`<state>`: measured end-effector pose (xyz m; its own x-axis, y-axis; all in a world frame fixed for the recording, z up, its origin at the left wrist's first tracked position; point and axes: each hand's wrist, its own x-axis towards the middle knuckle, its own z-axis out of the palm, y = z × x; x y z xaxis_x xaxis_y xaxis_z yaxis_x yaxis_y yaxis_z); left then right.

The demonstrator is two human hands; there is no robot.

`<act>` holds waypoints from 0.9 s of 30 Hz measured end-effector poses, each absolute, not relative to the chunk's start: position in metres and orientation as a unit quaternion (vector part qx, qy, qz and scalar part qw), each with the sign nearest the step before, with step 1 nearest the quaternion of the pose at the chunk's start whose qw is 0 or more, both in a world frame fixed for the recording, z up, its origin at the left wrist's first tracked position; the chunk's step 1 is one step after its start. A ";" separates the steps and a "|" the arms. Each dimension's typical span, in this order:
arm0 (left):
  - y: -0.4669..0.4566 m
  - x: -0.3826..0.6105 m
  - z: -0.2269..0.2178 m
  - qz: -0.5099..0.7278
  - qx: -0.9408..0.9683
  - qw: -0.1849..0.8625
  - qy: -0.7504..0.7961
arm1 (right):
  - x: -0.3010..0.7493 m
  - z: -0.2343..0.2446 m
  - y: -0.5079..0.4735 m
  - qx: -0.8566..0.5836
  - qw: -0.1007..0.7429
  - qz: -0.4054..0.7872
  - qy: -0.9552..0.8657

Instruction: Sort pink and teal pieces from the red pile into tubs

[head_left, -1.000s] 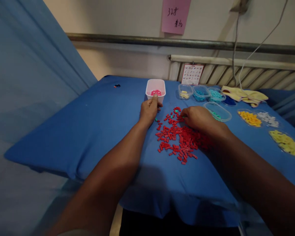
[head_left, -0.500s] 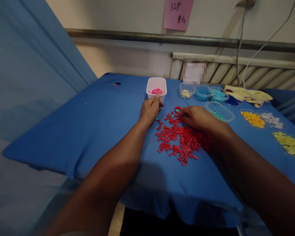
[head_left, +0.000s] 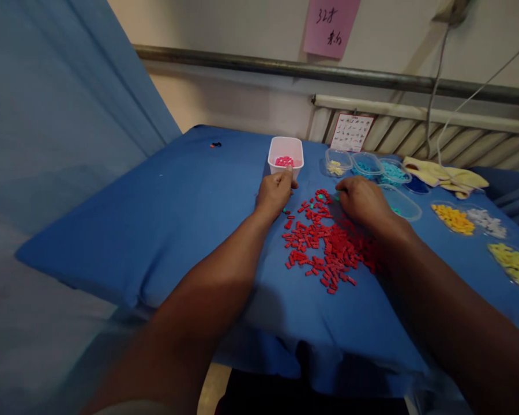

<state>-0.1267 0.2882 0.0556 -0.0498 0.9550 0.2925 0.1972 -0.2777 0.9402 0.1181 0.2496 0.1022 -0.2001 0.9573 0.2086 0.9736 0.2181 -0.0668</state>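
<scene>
My left hand (head_left: 274, 191) is closed on the near rim of a white plastic tub (head_left: 300, 151), thumb at the edge; pinkish-red pieces (head_left: 284, 161) lie inside it. Right of it, a loose pile of small red plastic bricks (head_left: 313, 236) spreads over the blue cloth, with a few green bricks (head_left: 319, 197) among them. My right hand (head_left: 358, 199) hovers at the pile's far right side, fingers pinched. A small green brick (head_left: 336, 197) shows at its fingertips. Beyond that hand lies a clear container (head_left: 409, 212) with some green pieces, partly hidden by the hand.
Clear tubs of cream (head_left: 335, 167), blue (head_left: 363, 168) and turquoise pieces (head_left: 392, 172) stand at the back. Orange (head_left: 454, 219), grey (head_left: 486, 222) and yellow pieces (head_left: 514, 265) sit in trays at right. A yellow cloth (head_left: 443, 176) and a printed card (head_left: 352, 132) are near the radiator.
My right hand has moved right and slightly away from the red pile, with green now showing at its fingertips. My left hand stays on the tub. The view has shifted a little.
</scene>
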 end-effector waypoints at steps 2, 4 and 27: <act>0.287 -0.126 0.056 0.537 0.589 0.354 0.489 | 0.114 0.097 0.251 -0.623 0.061 -0.036 -0.779; 0.287 -0.126 0.057 0.532 0.588 0.355 0.495 | 0.110 0.093 0.251 -0.621 0.025 -0.036 -0.783; 0.264 -0.177 0.099 0.155 0.791 0.304 0.507 | 0.188 0.158 0.250 -0.667 0.035 -0.042 -0.743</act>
